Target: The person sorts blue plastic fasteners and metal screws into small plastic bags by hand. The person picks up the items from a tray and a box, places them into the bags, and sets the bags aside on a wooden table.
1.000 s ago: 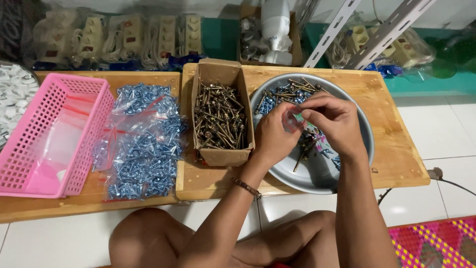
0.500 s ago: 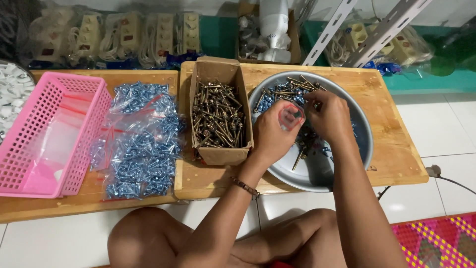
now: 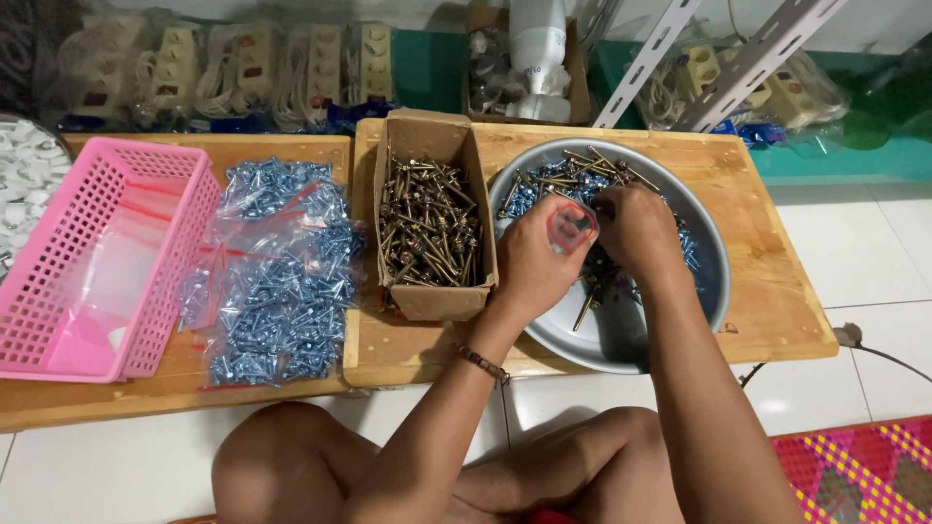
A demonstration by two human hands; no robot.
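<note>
Both my hands work over the metal basin (image 3: 699, 291): left hand (image 3: 532, 260) pinching a small clear bag (image 3: 571, 225), right hand (image 3: 636, 228) grasping screws (image 3: 558, 180), cardboard box (image 3: 427, 121) touching the basin's rim, wooden tabletop (image 3: 777, 301) bare beyond.

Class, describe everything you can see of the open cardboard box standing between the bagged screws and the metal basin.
The cardboard box is a small brown carton, longer than it is wide, with its top flaps folded open. It sits upright on the wooden table, its long side running away from the person. It is filled with a loose tangle of dark brassy screws. The metal basin lies right beside it on one side, the clear bags of bluish screws on the other. The left hand is close to its near corner; whether they touch cannot be told.
</note>
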